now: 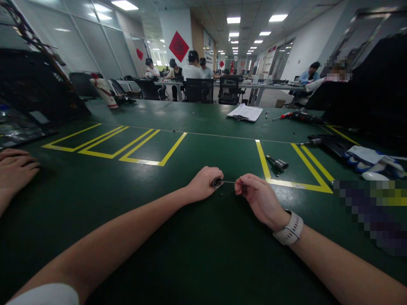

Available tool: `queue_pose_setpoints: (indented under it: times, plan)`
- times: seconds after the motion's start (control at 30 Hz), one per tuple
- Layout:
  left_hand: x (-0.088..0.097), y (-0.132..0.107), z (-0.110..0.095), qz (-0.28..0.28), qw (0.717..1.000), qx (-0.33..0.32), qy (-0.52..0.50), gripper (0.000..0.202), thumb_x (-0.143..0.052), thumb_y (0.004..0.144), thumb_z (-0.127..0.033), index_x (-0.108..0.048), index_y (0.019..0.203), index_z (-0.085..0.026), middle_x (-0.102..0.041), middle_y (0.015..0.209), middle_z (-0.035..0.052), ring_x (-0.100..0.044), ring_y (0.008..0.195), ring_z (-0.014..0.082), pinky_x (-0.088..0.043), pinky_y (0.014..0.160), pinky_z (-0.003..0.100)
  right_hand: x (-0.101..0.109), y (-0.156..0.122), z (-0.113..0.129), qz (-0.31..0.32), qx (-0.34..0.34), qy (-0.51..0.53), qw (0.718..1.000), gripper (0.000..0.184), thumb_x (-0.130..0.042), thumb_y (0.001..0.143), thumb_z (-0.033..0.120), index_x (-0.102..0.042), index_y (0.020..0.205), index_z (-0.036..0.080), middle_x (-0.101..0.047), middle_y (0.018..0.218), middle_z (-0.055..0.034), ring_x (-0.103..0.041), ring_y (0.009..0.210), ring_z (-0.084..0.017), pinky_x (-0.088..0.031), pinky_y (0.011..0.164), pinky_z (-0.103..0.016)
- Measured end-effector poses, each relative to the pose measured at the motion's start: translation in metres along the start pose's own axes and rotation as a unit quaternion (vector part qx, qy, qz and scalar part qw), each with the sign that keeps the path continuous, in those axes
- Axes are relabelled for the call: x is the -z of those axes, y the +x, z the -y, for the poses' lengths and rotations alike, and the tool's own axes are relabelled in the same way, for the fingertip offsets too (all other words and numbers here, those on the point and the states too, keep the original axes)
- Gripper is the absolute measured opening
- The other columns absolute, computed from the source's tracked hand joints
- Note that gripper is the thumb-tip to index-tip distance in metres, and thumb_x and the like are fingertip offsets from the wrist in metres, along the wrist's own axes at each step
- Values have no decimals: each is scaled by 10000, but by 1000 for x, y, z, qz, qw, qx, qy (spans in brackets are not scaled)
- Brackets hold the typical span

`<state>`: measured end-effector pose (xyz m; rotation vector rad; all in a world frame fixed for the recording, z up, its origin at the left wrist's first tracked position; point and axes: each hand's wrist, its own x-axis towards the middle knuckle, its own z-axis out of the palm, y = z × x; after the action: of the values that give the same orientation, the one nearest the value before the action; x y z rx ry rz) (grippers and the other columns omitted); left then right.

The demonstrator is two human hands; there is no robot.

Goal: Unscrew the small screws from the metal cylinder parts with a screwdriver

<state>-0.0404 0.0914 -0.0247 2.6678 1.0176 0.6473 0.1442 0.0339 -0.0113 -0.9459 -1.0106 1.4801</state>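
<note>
- The left hand is curled into a fist around a round, dark-and-silver metal cup, its mouth facing right, just above the dark green tabletop.
- The right hand, a pale strap watch at its wrist, pinches a thin, straight metal rod whose far end meets the cup's mouth; how deep it goes cannot be told.
- To do this well, I would brace the cup firmly, keep the rod in line with it, and avoid brushing the tiny dark nut-like piece lying just below.
- Beyond, a grey metal socket-shaped part lies inside yellow tape lines.
- The white sheets on a clipboard bear print too small to read.
- The red diamond-shaped wall sign has illegible marks; no brand is readable.
</note>
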Motion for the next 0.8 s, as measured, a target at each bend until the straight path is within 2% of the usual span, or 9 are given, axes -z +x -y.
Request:
queue_pose_setpoints:
  times: [0.13,0.2,0.57,0.8]
  plan:
    - [1,0,-1,2,1000,-4,9,64,-528,807,-175,-505,748,-163,-547,728,-9,-519,687,142,-351,679,279,-1,-5,0,8,77,-100,992,146,-580,785,260,-621,666,187,-593,667,-9,-534,678,-164,-408,676,-320]
    - [2,0,-1,7,1000,-11,17,53,-530,795,-152,-503,751,-161,-546,728,-6,-520,698,147,-348,681,282,-2,-6,-1,20,90,-135,987,153,-569,800,256,-624,674,187,-594,675,-10,-533,688,-167,-404,683,-324]
    - [1,-1,0,10,1000,-5,20,66,-517,781,-90,-518,766,-154,-567,760,2,-529,732,149,-355,698,284,0,-3,2,-18,43,-33,998,143,-589,717,209,-615,580,179,-564,552,-3,-490,576,-150,-366,591,-298]
    - [-2,0,3,-4,1000,5,11,46,-551,797,-144,-515,771,-157,-559,758,-8,-528,714,141,-360,699,284,2,-2,-1,-58,71,-30,995,139,-565,667,201,-573,529,187,-508,496,23,-431,502,-124,-316,526,-277]
